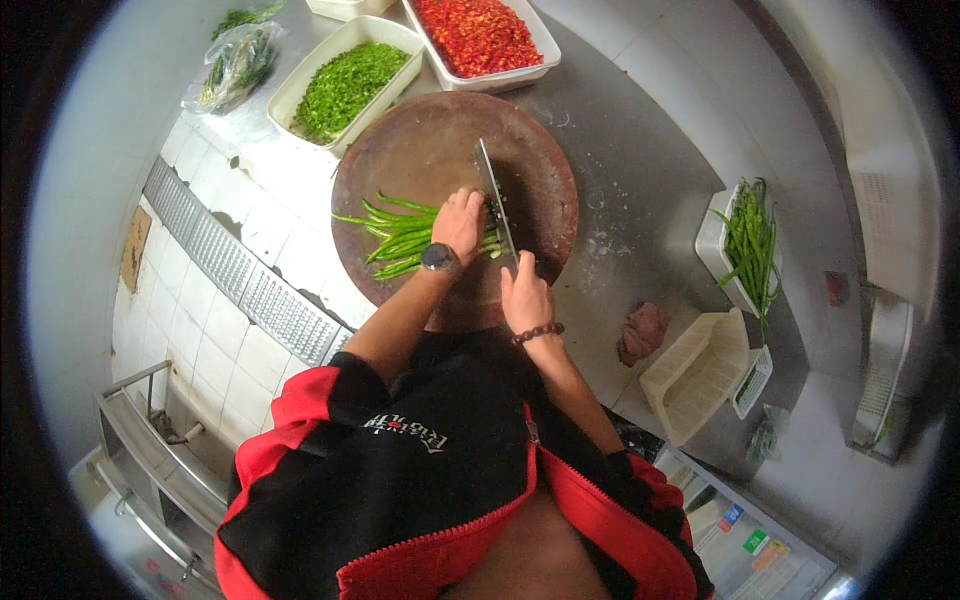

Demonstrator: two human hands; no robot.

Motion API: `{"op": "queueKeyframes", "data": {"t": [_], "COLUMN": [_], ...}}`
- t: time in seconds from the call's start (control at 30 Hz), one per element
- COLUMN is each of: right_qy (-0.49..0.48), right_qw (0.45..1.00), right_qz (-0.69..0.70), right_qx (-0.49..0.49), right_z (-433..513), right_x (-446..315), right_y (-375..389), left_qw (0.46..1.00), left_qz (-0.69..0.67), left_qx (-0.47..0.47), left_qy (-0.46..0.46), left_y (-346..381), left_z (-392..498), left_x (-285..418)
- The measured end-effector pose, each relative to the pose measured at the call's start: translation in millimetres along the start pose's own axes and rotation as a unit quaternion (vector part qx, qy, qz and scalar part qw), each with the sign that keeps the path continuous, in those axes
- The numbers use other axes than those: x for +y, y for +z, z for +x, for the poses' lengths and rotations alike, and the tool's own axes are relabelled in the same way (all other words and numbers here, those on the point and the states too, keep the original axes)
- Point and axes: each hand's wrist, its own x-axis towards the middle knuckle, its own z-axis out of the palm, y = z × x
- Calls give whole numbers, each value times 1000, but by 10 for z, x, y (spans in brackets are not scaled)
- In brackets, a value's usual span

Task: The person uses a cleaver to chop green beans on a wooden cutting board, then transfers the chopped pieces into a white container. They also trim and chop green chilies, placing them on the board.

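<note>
Long green chili peppers (405,234) lie side by side on a round wooden chopping block (420,142). My left hand (460,223), with a watch at the wrist, presses down on the bunch and holds it near the cut ends. In my right hand (528,298) is the handle of a cleaver (493,196), its blade standing on edge just right of my left fingers. A few pale cut pepper pieces (491,246) sit against the blade. The blade hides part of what lies on its right side.
Behind the block stand a tub of chopped green peppers (349,86) and a tub of chopped red peppers (480,37). A bag of greens (238,67) lies far left. To the right are a basket of whole green peppers (750,240), a reddish cloth (643,332) and a cream plastic basket (694,375).
</note>
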Motion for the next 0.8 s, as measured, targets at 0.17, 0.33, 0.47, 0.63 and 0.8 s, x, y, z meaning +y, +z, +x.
{"op": "queueKeyframes", "data": {"t": [0.17, 0.33, 0.47, 0.63, 0.8], "right_qy": [-29, 33, 38, -10, 77], "right_qw": [999, 997, 994, 998, 987], "right_qz": [-14, -27, -46, 29, -21], "right_qx": [29, -60, -87, -58, -137], "right_z": [44, -76, -182, 121, -76], "right_x": [-195, -267, -357, -559, -440], "right_y": [-43, -554, -616, -530, -718], "left_qw": [997, 993, 993, 995, 996], "left_qz": [66, 99, 98, 83, 71], "left_qx": [-37, -45, -44, -34, -26], "left_qy": [0, 37, 53, 49, 47], "left_y": [-40, -35, -57, -60, -45], "left_z": [-9, -41, -31, -20, -41], "left_x": [-78, -66, -55, -60, -67]}}
